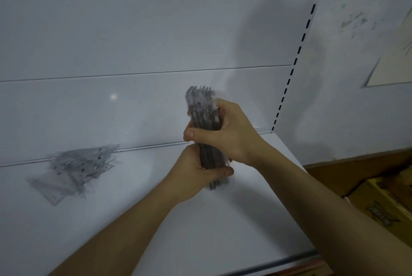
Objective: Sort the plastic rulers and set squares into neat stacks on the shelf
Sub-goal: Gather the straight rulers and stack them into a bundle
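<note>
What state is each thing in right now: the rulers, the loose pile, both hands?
Ruler bundle: upright on edge, gripped by both hands, blurred.
Loose pile: jumbled flat on the shelf, left of the hands, untouched.
Left hand: fingers curled round the bundle's lower end.
Right hand: fingers curled round the bundle's middle.
Cardboard boxes: right of the shelf; contents unclear.

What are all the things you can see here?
bundle of rulers: one, clear with dark marks, held upright over the shelf
loose pile: one, clear plastic pieces, shelf's left, by the back panel
shelf: one, white, below the hands
slotted upright: one, white with black slots, right of back panel
cardboard boxes: several, yellow-brown, lower right
left hand: grips the bundle's lower end
right hand: grips the bundle's middle
</note>
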`<act>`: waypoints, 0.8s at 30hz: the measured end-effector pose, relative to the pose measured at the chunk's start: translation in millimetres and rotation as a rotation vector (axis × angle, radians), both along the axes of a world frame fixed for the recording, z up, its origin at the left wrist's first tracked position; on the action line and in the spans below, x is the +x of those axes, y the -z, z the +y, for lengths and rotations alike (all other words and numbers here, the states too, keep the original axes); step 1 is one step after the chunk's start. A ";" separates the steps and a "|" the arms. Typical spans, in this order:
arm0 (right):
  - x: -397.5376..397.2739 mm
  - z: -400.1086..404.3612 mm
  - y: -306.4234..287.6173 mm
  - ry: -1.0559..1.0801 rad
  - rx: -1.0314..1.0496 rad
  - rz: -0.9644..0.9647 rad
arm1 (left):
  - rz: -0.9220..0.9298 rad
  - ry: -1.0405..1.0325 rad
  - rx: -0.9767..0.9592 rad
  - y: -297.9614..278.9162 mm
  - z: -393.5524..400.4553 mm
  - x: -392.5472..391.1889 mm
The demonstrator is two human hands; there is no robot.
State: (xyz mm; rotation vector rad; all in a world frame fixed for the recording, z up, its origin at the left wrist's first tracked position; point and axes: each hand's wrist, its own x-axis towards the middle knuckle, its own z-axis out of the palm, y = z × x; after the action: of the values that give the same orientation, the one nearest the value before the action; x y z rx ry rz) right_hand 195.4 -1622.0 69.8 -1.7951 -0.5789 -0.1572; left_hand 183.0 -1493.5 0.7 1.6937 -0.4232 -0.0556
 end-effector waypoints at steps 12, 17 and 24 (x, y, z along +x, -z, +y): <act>8.5 -10.5 21.2 -0.192 -1.061 -0.131 | -0.313 -0.475 0.480 -15.6 86.8 49.0; 8.7 -9.3 32.9 -0.194 -1.049 -0.117 | -0.309 -0.347 0.547 -15.7 74.1 40.5; 7.8 -7.3 32.3 -0.170 -1.037 -0.037 | -0.284 -0.253 0.674 -12.2 71.5 36.3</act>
State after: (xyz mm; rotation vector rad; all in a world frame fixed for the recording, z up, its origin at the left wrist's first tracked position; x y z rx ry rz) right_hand 203.2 -1629.3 37.4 -2.7183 -0.9346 0.2867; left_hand 219.3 -1422.0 12.9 2.4240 -0.4215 0.2577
